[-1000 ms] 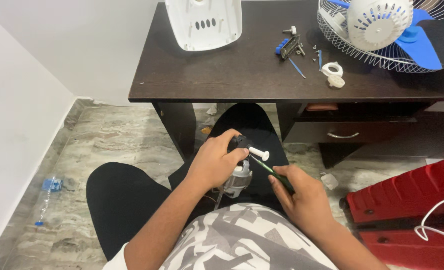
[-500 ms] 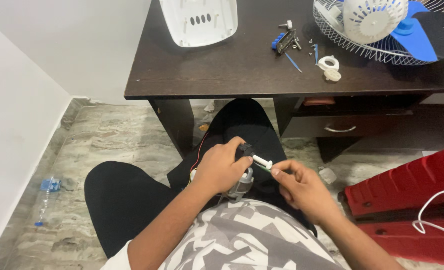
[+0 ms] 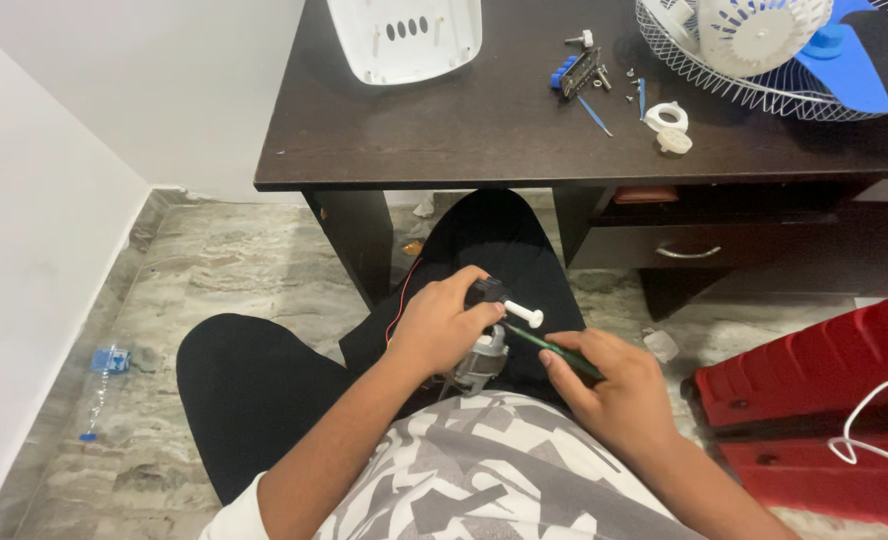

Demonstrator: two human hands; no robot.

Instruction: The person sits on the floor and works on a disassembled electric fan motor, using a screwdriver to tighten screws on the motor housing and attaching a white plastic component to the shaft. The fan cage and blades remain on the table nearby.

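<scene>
Low in the middle of the frame, the left hand (image 3: 442,325) is curled shut over a small grey fan motor (image 3: 482,360) held in the lap, fingers wrapped across its dark top; a white shaft (image 3: 524,314) juts out to the right from under the fingertips. Just right of it, the right hand (image 3: 609,385) is closed around a green-handled screwdriver (image 3: 554,350), whose thin shank slants up and left toward the motor, its tip near the base of the shaft. Whether the tip touches the motor cannot be told.

Against half a second ago, the right hand has drawn back from the shaft, which it then pinched, and now grips the screwdriver lower down. The left hand keeps its hold.

Farther up, a dark brown desk (image 3: 464,140) fills the upper half of the frame. On it lie a white plastic fan cover (image 3: 404,35) at upper centre, a blue-and-black part with loose screws (image 3: 576,70), a white ring (image 3: 667,117), and at upper right a wire fan guard (image 3: 754,60) with a blue blade (image 3: 849,65). A red crate (image 3: 814,400) sits at lower right.
</scene>
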